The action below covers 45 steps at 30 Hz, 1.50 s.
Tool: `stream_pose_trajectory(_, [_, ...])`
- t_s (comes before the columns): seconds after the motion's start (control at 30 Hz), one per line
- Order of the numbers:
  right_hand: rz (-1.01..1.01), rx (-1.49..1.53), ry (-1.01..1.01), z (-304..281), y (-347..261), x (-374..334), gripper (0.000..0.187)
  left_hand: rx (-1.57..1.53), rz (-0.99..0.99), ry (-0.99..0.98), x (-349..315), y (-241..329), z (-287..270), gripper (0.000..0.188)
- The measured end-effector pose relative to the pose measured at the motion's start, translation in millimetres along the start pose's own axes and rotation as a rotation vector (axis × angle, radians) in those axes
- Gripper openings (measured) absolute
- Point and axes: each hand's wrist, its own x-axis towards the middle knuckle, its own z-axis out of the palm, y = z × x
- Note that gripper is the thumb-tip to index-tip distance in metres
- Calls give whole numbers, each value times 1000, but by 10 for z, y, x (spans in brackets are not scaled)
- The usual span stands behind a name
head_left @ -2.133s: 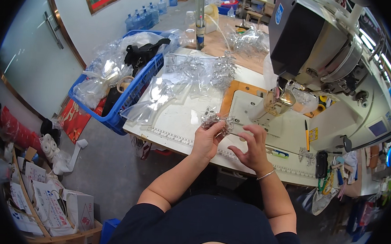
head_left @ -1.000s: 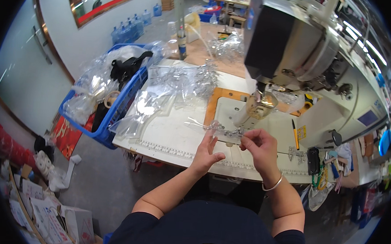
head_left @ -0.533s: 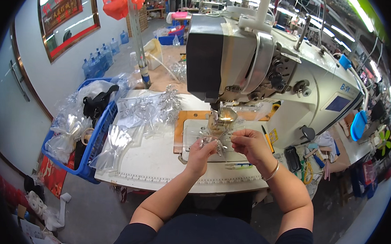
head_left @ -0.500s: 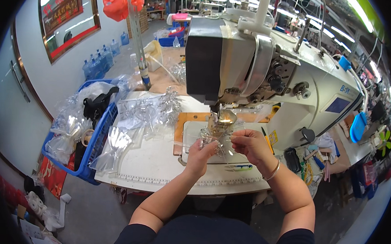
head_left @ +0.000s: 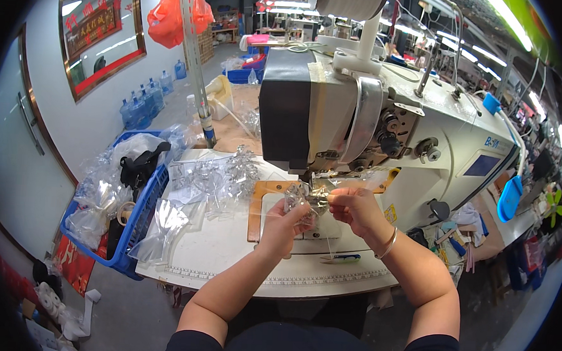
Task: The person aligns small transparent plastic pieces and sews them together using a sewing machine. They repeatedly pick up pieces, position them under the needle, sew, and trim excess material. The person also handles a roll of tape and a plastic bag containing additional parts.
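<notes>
My left hand [head_left: 281, 227] is closed on a crumpled piece of clear plastic [head_left: 297, 198], thumb on top. Close to its right, my right hand [head_left: 357, 211] pinches the clear plastic's other side, fingertips pressed together; the exact edge it grips is too fine to make out. Both hands are just in front of the needle area of a large white and black sewing machine [head_left: 335, 108]. Behind the fingers, the metal presser foot is partly hidden. Below my right hand, small thread snips [head_left: 340, 259] with a green and blue handle lie on the white table [head_left: 226, 255].
Clear plastic pieces [head_left: 230, 179] lie heaped left of the machine, with a flat clear sheet [head_left: 164, 226] nearer. A blue basket [head_left: 140, 222] of plastic and black fabric stands at the table's left edge. Tools and scraps [head_left: 449, 238] lie at right. A metal post [head_left: 195, 63] rises behind.
The view has shifted, so machine and table sit lower in the picture. Both hands are higher against the machine bed, farther from the table's front edge, still holding the plastic.
</notes>
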Motion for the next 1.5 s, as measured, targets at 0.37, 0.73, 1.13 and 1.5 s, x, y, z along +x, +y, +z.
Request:
stream_pose_trajectory(0.37, [-389, -263, 157, 146, -15, 306, 10, 500, 142, -83, 465, 404, -117, 30])
stream_pose_trajectory(0.73, [-366, -494, 200, 85, -105, 380, 7, 398, 77, -81, 590, 345, -105, 32])
stream_pose_trajectory(1.13, [-354, -371, 103, 13, -188, 404, 14, 380, 94, -93, 621, 313, -83, 33])
stream_pose_trajectory(1.5, [-384, -434, 161, 32, -220, 406, 15, 381, 85, -108, 675, 336, -67, 33])
